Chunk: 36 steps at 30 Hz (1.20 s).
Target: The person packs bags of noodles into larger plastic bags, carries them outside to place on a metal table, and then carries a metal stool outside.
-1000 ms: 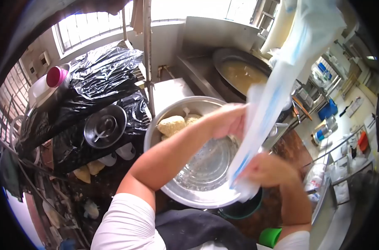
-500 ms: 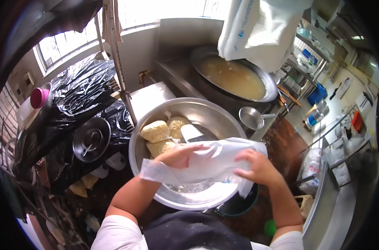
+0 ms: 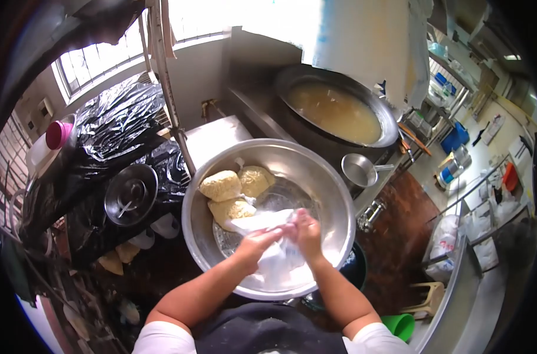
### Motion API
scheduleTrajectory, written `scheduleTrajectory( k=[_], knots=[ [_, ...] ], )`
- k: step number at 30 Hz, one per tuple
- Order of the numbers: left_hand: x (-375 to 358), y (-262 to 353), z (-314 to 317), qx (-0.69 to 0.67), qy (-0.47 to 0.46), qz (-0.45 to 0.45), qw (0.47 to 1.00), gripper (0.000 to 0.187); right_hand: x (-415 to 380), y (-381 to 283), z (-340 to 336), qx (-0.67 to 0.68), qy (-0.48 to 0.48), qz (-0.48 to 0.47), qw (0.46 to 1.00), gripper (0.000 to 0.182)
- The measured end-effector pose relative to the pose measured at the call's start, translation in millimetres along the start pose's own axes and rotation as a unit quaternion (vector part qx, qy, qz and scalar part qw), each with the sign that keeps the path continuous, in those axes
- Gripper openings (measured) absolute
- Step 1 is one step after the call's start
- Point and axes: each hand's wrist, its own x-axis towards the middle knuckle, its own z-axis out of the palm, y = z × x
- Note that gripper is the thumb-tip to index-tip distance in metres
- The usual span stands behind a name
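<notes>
A thin white plastic bag [image 3: 274,262] is bunched between my two hands above the wide metal basin [image 3: 193,236]. My left hand [image 3: 258,246] is closed on the bag from the left side. My right hand [image 3: 307,235] pinches it close by, fingers pressed together and slightly blurred. Three tied clear bags of pale yellowish grains rest in the basin's left part: one bag [image 3: 220,186] at the upper left, another bag [image 3: 255,180] beside it, and a third bag [image 3: 228,213] just below, close to my left hand.
A big wok [image 3: 392,138] with cloudy brownish liquid stands behind the basin, beside a metal ladle-like pan [image 3: 358,170]. White plastic [image 3: 363,47] hangs over the wok. On the left, black plastic sheeting [image 3: 112,127] carries a dark bowl [image 3: 130,194]. A green container [image 3: 398,325] lies low right.
My hands have come together from wide apart, and the bag, stretched out before, is now gathered between them. The white object inside the basin no longer shows.
</notes>
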Motion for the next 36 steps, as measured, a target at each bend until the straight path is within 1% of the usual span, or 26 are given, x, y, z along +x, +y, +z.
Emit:
scheduleTrajectory(
  k=[1,2,4,5,7,8,9,10,12,13,14,16,18,20,21,22,23,24,26,28,30,31,32,33,34,36],
  knots=[
    [-5,2,0,-0.104,0.116,0.021,0.988,0.025,5,-1,-17,0.016,0.049,0.021,0.998,0.039],
    [-5,13,-28,-0.126,0.063,-0.035,0.989,0.026,11,0,-35,0.033,0.099,0.043,0.994,0.041],
    [-4,28,-60,-0.331,0.187,0.034,0.924,0.028,7,0,-72,0.011,0.177,0.061,0.982,0.039],
    [0,30,-79,-0.349,0.204,0.070,0.912,0.025,3,-2,-79,-0.047,0.163,0.068,0.983,0.038],
    [-1,31,-84,-0.212,0.288,0.107,0.928,0.020,-1,21,-113,-0.162,0.079,0.052,0.982,0.036],
    [-3,30,-72,-0.089,0.340,0.141,0.926,0.017,-2,12,-105,-0.292,0.071,-0.067,0.951,0.043],
    [1,22,-64,-0.004,0.296,0.190,0.936,0.014,-8,-13,-86,-0.409,0.063,-0.185,0.891,0.051],
    [-3,11,-55,0.071,0.237,0.145,0.958,0.013,-13,-37,-66,-0.511,0.056,-0.299,0.804,0.061],
    [-1,-17,-34,0.187,0.044,0.162,0.968,0.017,-20,-68,-24,-0.462,-0.149,-0.252,0.837,0.082],
    [-12,-11,-17,0.309,-0.001,0.104,0.945,0.018,-21,-63,-16,-0.502,-0.238,-0.188,0.810,0.076],
    [-23,-2,-8,0.470,-0.009,0.103,0.877,0.021,-18,-62,-6,-0.559,-0.332,-0.069,0.757,0.054],
    [-47,12,-11,0.650,0.149,0.193,0.719,0.024,-3,-23,-21,-0.424,-0.358,0.054,0.830,0.027],
    [-74,25,-59,0.789,0.191,0.193,0.551,0.032,14,-19,-37,-0.318,-0.328,0.096,0.884,0.021],
    [-105,26,-96,0.618,0.173,-0.179,0.745,0.033,33,-1,-54,-0.282,-0.338,0.216,0.872,0.020],
    [-117,13,-106,0.432,0.155,-0.172,0.872,0.029,45,17,-59,-0.283,-0.387,0.285,0.830,0.024],
    [-128,3,-114,0.224,0.131,-0.154,0.953,0.025,53,35,-60,-0.247,-0.401,0.292,0.832,0.029],
    [-132,10,-92,0.021,0.158,-0.088,0.983,0.021,62,48,-56,-0.212,-0.415,0.298,0.833,0.035],
    [-130,5,-95,-0.054,0.183,-0.053,0.980,0.021,74,57,-50,-0.180,-0.427,0.301,0.833,0.041],
    [-125,-7,-109,-0.207,0.223,0.025,0.952,0.021,101,70,-27,-0.079,-0.319,0.397,0.857,0.061],
    [-124,-1,-110,-0.155,0.224,0.053,0.961,0.022,122,71,11,0.028,-0.262,0.367,0.892,0.069],
    [-127,-4,-114,-0.067,0.245,0.078,0.964,0.025,146,113,49,-0.207,-0.204,0.263,0.920,0.050],
    [-131,-15,-128,-0.032,0.245,0.055,0.967,0.028,146,125,61,-0.391,-0.245,0.133,0.877,0.046],
    [-136,-17,-129,-0.016,0.266,0.039,0.963,0.027,136,118,85,-0.549,-0.274,-0.007,0.790,0.043],
    [-138,-17,-128,0.000,0.286,0.023,0.958,0.025,130,134,99,-0.624,-0.274,-0.092,0.726,0.050],
    [-141,-17,-128,0.016,0.306,0.007,0.952,0.024,127,148,110,-0.699,-0.301,-0.090,0.643,0.059],
    [-147,-23,-130,0.007,0.337,-0.001,0.941,0.016,121,176,122,-0.775,-0.278,-0.106,0.557,0.080]
  ],
)
